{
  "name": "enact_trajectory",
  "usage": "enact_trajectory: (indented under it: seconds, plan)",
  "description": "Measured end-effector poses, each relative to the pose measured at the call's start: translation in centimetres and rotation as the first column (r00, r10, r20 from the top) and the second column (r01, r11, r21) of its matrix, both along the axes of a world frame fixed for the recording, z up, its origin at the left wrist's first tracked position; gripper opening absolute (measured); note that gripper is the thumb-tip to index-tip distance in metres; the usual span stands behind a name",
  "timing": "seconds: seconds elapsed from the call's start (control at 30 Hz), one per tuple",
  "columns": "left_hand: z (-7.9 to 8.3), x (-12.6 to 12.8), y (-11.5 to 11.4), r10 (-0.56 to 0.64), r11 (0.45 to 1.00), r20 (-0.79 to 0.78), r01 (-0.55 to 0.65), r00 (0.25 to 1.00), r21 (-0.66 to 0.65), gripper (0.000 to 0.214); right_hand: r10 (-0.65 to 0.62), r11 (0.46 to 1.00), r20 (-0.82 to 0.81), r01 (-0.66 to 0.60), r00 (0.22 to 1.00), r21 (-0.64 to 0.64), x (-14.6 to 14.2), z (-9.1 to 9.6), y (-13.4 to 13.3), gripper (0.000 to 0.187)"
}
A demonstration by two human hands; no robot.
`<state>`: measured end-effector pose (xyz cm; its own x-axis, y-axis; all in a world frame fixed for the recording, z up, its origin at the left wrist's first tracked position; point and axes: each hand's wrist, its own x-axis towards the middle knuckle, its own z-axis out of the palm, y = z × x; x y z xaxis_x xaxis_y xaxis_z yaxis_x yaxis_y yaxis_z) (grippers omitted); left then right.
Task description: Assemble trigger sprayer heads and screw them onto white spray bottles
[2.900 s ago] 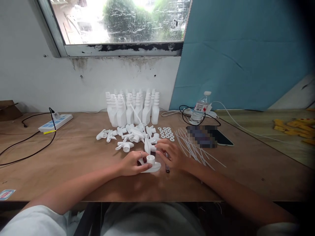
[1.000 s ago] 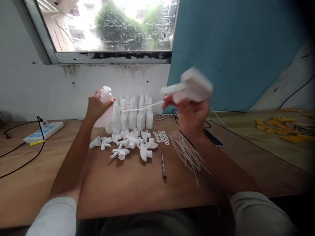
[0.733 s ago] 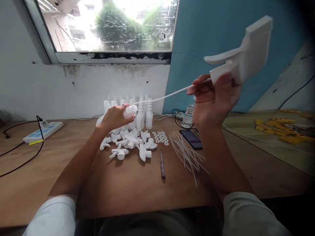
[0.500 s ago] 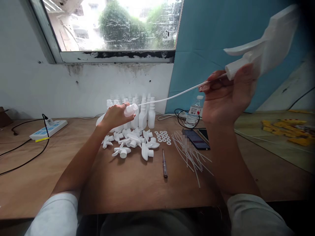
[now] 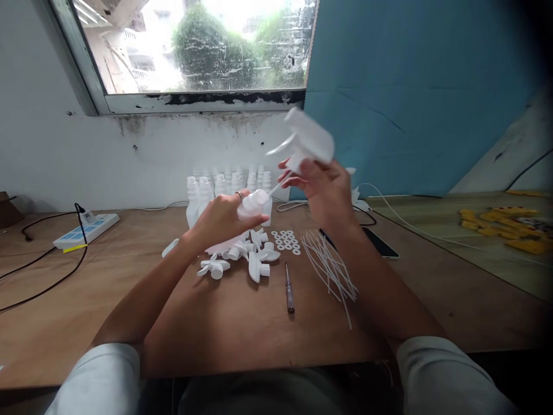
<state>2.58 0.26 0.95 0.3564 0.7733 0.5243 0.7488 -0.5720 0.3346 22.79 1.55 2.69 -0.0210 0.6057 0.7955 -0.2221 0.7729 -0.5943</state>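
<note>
My left hand point(image 5: 222, 219) is wrapped round a white plastic bottle point(image 5: 254, 202), tilted with its neck up and to the right; most of its body is hidden by the hand. My right hand point(image 5: 326, 190) grips a white trigger spray head point(image 5: 313, 135), slightly blurred. A thin white tube point(image 5: 280, 184) runs from the spray head down to the bottle's mouth, its lower part inside the neck. Beneath the hands lies a pile of trigger spray heads point(image 5: 258, 266). White ring washers point(image 5: 285, 242) and a bundle of loose tubes point(image 5: 330, 265) lie to the right of it.
Several white bottles point(image 5: 192, 196) stand in rows by the wall. A screwdriver point(image 5: 289, 291) lies at the table's middle. A phone point(image 5: 382, 243) is partly behind my right arm. A power strip point(image 5: 86, 229) with black cables sits left; yellow pieces point(image 5: 510, 227) lie far right.
My right hand has brought the spray head left and down, close to the bottle, and most of the tube has gone into its neck. My left hand has shifted slightly right with the bottle.
</note>
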Motion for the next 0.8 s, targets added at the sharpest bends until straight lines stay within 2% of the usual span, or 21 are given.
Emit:
enact_trajectory:
  seconds: [0.1,0.17,0.27,0.37,0.47,0.6,0.8]
  plan:
    - [-0.5,1.3,-1.1,-0.086,0.982,0.166,0.112,0.982,-0.155,0.063,0.077,0.995,0.117,-0.069,0.990,-0.073,-1.3,-1.2,-0.1,0.033]
    - [-0.8,1.9,-1.4,-0.102,0.961,0.270,0.165,0.957,-0.221,0.063,0.135,0.987,0.170,-0.118,0.976,-0.108,-2.0,-1.8,-0.3,0.032]
    - [-1.1,2.3,-1.5,-0.094,0.941,0.367,0.203,0.926,-0.272,0.061,0.216,0.970,0.137,-0.196,0.967,-0.146,-2.9,-2.5,-0.6,0.026]
    - [-1.2,2.6,-1.7,-0.113,0.941,0.426,0.235,0.898,-0.245,0.055,0.284,0.947,0.019,-0.277,0.959,-0.163,-3.7,-2.9,-1.0,0.024]
    - [-1.2,2.9,-1.9,-0.155,0.949,0.462,0.262,0.873,-0.177,0.049,0.293,0.932,-0.060,-0.299,0.954,-0.203,-4.1,-3.1,-1.2,0.028]
    - [-1.3,3.1,-2.1,-0.176,0.940,0.480,0.291,0.859,-0.176,0.044,0.290,0.927,-0.051,-0.294,0.956,-0.231,-4.1,-3.0,-1.5,0.031]
    - [-1.7,3.3,-2.5,-0.202,0.936,0.561,0.327,0.803,-0.131,0.046,0.233,0.955,-0.003,-0.229,0.972,-0.190,-4.1,-2.9,-2.1,0.031]
